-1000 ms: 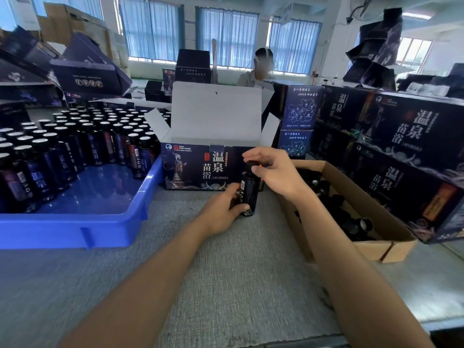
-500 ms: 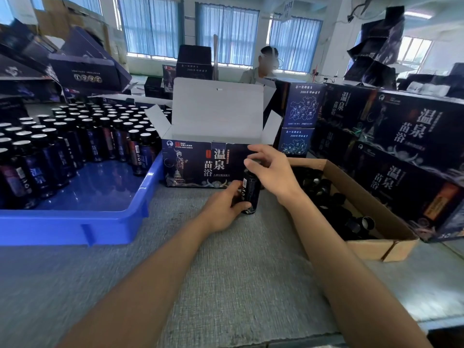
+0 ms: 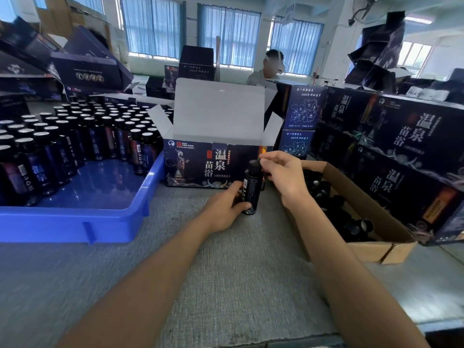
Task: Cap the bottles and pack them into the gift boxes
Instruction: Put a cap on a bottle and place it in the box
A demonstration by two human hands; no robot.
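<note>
At the far left we have the blue tray [image 3: 75,222] on the grey table [image 3: 226,285]. Its back half is crowded with upright dark bottles [image 3: 75,146], and its near floor is bare blue plastic. Just beside the tray's right rim stands the open gift box [image 3: 200,167], with its white lid flap raised behind it and its printed dark front facing us.

Our left hand [image 3: 223,209] reaches in from below and wraps the lower body of a single bottle [image 3: 252,189], thumb on the near side and fingers curled around the back. That bottle stands on the table, nearly upright, just in front of the right end of the open gift box and outside it.

Our right hand [image 3: 286,177] comes from the right and closes its thumb and fingertips on the black cap [image 3: 254,165], which sits on the bottle's neck. We cannot tell how far down the cap is seated.

Further right lies the cardboard box [image 3: 371,249], open at the top and holding loose black caps [image 3: 351,222]. Behind it, at the far right, are stacked closed gift boxes [image 3: 401,146] with the same dark print.
</note>
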